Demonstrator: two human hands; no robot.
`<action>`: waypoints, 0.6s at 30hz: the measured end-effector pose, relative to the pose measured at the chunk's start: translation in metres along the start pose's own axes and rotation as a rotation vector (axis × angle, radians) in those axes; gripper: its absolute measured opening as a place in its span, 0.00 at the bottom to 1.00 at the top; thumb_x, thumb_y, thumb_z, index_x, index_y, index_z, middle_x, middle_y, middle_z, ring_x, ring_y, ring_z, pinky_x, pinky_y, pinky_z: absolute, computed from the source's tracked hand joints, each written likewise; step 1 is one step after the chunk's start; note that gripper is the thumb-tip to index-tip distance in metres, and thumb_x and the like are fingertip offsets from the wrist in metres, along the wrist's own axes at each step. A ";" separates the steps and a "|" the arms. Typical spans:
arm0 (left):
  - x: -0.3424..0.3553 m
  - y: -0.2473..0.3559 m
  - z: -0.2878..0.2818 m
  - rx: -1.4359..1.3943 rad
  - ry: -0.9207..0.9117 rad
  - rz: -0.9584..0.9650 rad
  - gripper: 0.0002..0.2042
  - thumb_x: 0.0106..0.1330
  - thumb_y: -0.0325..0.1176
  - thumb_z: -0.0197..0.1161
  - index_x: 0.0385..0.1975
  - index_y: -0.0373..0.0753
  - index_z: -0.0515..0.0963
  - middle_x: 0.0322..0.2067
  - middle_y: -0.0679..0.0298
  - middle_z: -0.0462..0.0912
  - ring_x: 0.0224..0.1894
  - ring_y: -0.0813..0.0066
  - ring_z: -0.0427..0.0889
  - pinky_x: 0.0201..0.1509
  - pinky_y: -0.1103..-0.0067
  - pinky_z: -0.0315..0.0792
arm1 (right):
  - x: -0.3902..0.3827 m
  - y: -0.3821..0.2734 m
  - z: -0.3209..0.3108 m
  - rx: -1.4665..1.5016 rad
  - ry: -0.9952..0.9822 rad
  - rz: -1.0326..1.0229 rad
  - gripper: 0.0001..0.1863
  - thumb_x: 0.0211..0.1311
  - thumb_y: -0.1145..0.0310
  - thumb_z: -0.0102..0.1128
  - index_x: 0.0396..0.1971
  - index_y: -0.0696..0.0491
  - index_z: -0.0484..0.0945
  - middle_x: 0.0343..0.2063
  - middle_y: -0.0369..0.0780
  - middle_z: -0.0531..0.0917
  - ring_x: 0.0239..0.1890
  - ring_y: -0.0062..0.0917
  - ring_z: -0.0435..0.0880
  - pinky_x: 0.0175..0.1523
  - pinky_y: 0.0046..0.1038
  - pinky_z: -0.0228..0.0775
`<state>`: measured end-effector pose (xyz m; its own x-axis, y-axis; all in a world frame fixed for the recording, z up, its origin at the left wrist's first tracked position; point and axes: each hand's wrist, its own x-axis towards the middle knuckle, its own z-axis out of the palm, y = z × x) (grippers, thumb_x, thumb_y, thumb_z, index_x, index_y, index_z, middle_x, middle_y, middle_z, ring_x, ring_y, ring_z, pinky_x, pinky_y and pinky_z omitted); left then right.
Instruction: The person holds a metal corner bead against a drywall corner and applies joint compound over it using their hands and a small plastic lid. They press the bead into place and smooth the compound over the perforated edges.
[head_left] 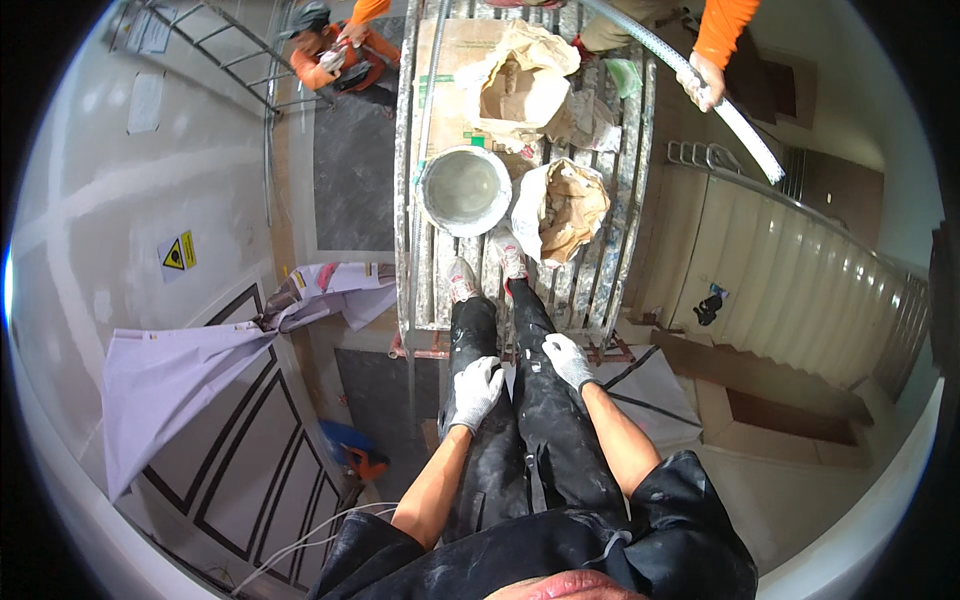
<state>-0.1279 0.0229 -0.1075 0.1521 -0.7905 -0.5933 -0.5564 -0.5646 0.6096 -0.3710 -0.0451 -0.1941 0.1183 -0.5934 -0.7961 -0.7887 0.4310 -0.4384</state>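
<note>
My left hand (475,392), in a pale work glove, rests on my left thigh with its fingers loosely laid and nothing seen in them. On the other thigh lies my right hand (568,360), gloved the same way and also holding nothing visible. Both touch my dusty black trousers (560,445). Beyond them, my shoes stand on a splattered slatted platform (622,240). Just past the shoes is a round bucket (425,197) with grey wet material inside. An opened paper sack (535,222) stands to its right, and another opened paper sack (493,98) sits farther off.
At the far right, a person's hand (706,82) grips a long pale ribbed tube (745,135). Another person (345,60) in orange is lower down at the far left, near a metal ladder-like frame (232,58). Flat cardboard (440,75) lies on the platform. A plastered wall (90,190) runs along the left.
</note>
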 end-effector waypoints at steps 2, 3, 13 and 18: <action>-0.002 -0.016 -0.006 -0.031 -0.046 -0.027 0.14 0.69 0.41 0.63 0.48 0.40 0.82 0.46 0.55 0.87 0.49 0.51 0.84 0.53 0.64 0.77 | -0.006 -0.002 0.011 0.013 -0.032 0.061 0.20 0.69 0.56 0.62 0.53 0.52 0.82 0.47 0.48 0.87 0.52 0.41 0.86 0.57 0.37 0.75; -0.005 -0.024 -0.006 -0.081 -0.060 -0.049 0.14 0.69 0.41 0.63 0.48 0.40 0.82 0.46 0.55 0.86 0.49 0.51 0.84 0.53 0.64 0.77 | -0.010 0.002 0.018 -0.001 -0.026 0.051 0.20 0.69 0.56 0.62 0.53 0.52 0.82 0.47 0.48 0.87 0.52 0.41 0.86 0.56 0.37 0.75; -0.024 -0.093 -0.030 -0.121 -0.166 -0.113 0.17 0.73 0.42 0.61 0.52 0.38 0.80 0.50 0.52 0.85 0.54 0.54 0.83 0.59 0.68 0.76 | -0.037 -0.021 0.077 -0.035 0.199 -0.060 0.18 0.64 0.58 0.63 0.49 0.51 0.82 0.47 0.50 0.83 0.51 0.49 0.80 0.57 0.47 0.72; -0.017 -0.127 -0.038 -0.064 -0.233 -0.115 0.17 0.73 0.43 0.60 0.53 0.38 0.80 0.51 0.54 0.85 0.56 0.57 0.83 0.61 0.69 0.75 | -0.043 -0.032 0.086 0.037 0.249 -0.075 0.18 0.64 0.57 0.64 0.49 0.51 0.82 0.47 0.47 0.83 0.51 0.48 0.80 0.58 0.47 0.72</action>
<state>-0.0288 0.0990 -0.1547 0.0153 -0.6485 -0.7611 -0.4922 -0.6674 0.5588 -0.2988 0.0251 -0.1821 0.0193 -0.7719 -0.6355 -0.7599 0.4017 -0.5110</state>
